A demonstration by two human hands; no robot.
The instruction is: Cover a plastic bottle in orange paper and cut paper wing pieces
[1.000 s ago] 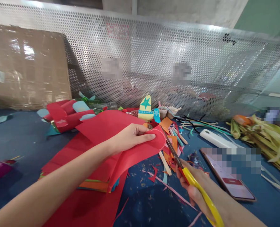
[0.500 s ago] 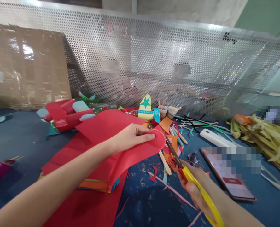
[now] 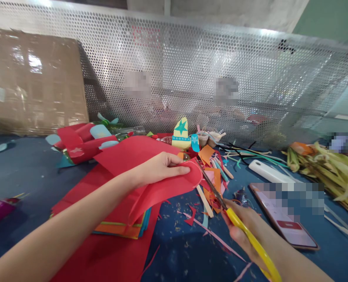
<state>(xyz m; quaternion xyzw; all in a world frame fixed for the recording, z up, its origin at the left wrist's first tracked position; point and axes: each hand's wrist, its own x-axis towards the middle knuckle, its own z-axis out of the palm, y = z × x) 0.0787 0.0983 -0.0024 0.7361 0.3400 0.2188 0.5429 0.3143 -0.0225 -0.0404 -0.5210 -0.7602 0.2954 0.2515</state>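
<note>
Between thumb and fingers, my left hand (image 3: pixel 162 169) pinches a red paper sheet (image 3: pixel 165 190) with a rounded right end, where a pale curved line shows. My right hand (image 3: pixel 241 223) is closed on yellow-handled scissors (image 3: pixel 247 237). Their dark blades point up and left, alongside the paper's rounded edge; whether they touch it is hard to tell. Beneath the held paper lie larger red sheets (image 3: pixel 82 196) on a stack of coloured paper (image 3: pixel 121 230). Paper scraps (image 3: pixel 190 216) and a wooden stick (image 3: pixel 205 201) lie near the blades.
A phone (image 3: pixel 282 219) and a white tool (image 3: pixel 268 170) lie to the right, before dried husks (image 3: pixel 329 168). Behind stand a yellow-and-blue paper craft (image 3: pixel 180 135), red paper-wrapped bottles (image 3: pixel 86 145), a cardboard sheet (image 3: pixel 35 82) and a perforated metal screen (image 3: pixel 185 66).
The held paper has shifted slightly left with my left hand. The scissors' tips have moved a little left and down, and the small corner beyond the rounded edge is less visible.
</note>
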